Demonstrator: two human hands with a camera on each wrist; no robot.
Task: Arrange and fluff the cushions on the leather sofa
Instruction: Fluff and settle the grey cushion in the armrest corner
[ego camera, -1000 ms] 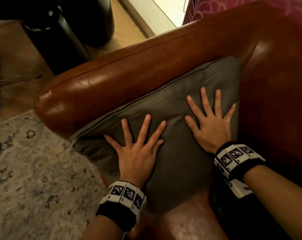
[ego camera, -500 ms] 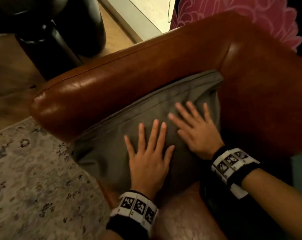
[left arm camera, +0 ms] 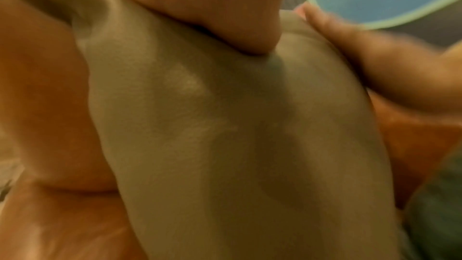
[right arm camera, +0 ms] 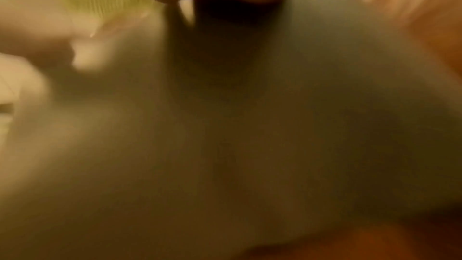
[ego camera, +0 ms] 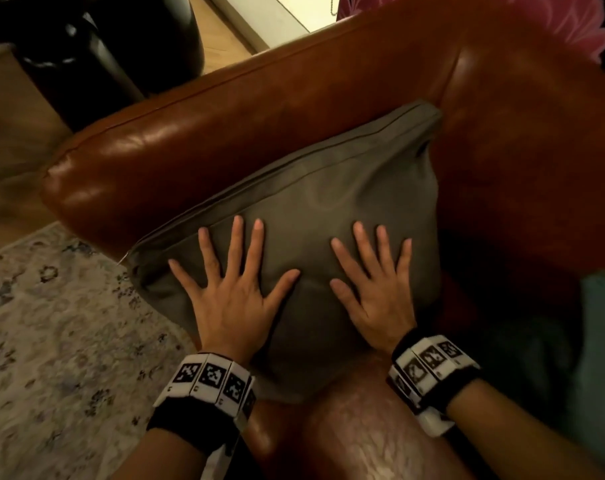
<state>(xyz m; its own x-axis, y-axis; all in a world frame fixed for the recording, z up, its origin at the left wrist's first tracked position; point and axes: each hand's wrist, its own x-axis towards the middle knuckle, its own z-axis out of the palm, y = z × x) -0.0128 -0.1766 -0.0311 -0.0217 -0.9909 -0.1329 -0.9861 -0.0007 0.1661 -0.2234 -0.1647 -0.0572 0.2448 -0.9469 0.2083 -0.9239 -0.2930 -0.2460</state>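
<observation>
Two hands (left hand, right hand) press one cushion.

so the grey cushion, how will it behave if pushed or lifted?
Probably soft: the grey cushion dimples under the flat left hand and right hand. Likely floppy if lifted by a corner, since the fabric creases. May slide on the smooth leather sofa.
</observation>
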